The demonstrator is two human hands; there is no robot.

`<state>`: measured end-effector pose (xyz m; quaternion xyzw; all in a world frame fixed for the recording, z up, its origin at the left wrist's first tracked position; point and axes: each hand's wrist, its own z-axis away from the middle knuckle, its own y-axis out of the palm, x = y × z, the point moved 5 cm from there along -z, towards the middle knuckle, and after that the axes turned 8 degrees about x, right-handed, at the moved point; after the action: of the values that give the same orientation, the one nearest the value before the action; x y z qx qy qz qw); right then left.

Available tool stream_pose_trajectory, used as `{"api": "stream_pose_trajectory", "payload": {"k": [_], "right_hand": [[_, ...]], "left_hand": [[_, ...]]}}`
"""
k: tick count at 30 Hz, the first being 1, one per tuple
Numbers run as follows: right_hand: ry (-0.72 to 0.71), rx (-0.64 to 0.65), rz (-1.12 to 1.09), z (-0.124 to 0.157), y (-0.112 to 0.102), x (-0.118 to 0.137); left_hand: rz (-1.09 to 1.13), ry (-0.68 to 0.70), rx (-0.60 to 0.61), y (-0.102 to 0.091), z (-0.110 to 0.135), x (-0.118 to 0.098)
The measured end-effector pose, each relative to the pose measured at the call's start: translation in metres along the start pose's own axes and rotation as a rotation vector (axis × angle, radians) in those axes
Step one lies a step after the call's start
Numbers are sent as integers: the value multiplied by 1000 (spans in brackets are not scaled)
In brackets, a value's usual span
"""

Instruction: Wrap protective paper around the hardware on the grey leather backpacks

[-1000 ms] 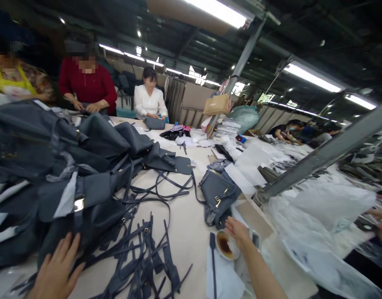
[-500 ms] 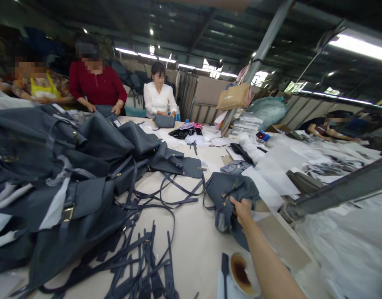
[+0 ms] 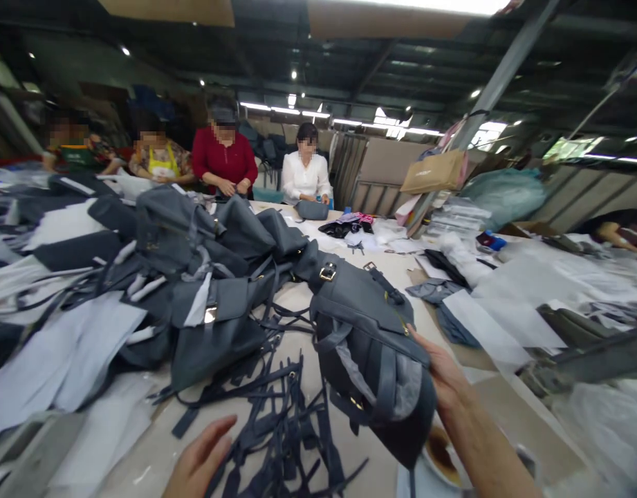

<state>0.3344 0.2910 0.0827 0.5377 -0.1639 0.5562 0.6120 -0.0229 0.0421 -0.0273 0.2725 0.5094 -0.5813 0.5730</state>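
Note:
My right hand (image 3: 445, 377) grips a dark grey-blue backpack (image 3: 367, 346) by its right side and holds it lifted above the table, gold buckle facing up. My left hand (image 3: 198, 463) hovers low at the bottom edge, fingers loosely apart and holding nothing, just left of a heap of loose dark straps (image 3: 281, 415). A big pile of the same grey-blue bags (image 3: 194, 277) with white paper inserts lies to the left of the held backpack.
A small dish with brown liquid (image 3: 442, 453) sits under my right forearm. White paper sheets (image 3: 505, 311) and plastic wrap cover the right side. Several people work at the table's far end (image 3: 370, 259). A slanted metal post (image 3: 497, 76) rises at right.
My right hand took hold of the backpack lying mid-table and pulled it up toward me. My left hand came back into view. The camera turned left.

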Motion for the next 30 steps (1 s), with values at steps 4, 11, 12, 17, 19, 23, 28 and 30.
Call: {"api": "stream_pose_trajectory", "payload": {"k": [4, 11, 12, 17, 19, 23, 28, 30], "right_hand": [[171, 96, 58, 39, 47, -90], [141, 178, 119, 60, 120, -188], [144, 177, 122, 62, 123, -190], [189, 145, 118, 84, 128, -183], [199, 141, 90, 97, 133, -177], [118, 162, 227, 122, 138, -159], [307, 229, 440, 145, 128, -166], [362, 217, 385, 148, 129, -168]], "left_hand": [[158, 162, 60, 22, 19, -47], [-417, 583, 138, 28, 70, -55], [-446, 594, 164, 30, 72, -52], [-420, 623, 109, 29, 58, -73], [-314, 620, 93, 22, 48, -93], [-93, 450, 49, 1, 25, -126], [-1, 274, 50, -12, -10, -140], [-19, 254, 44, -10, -22, -144]]}}
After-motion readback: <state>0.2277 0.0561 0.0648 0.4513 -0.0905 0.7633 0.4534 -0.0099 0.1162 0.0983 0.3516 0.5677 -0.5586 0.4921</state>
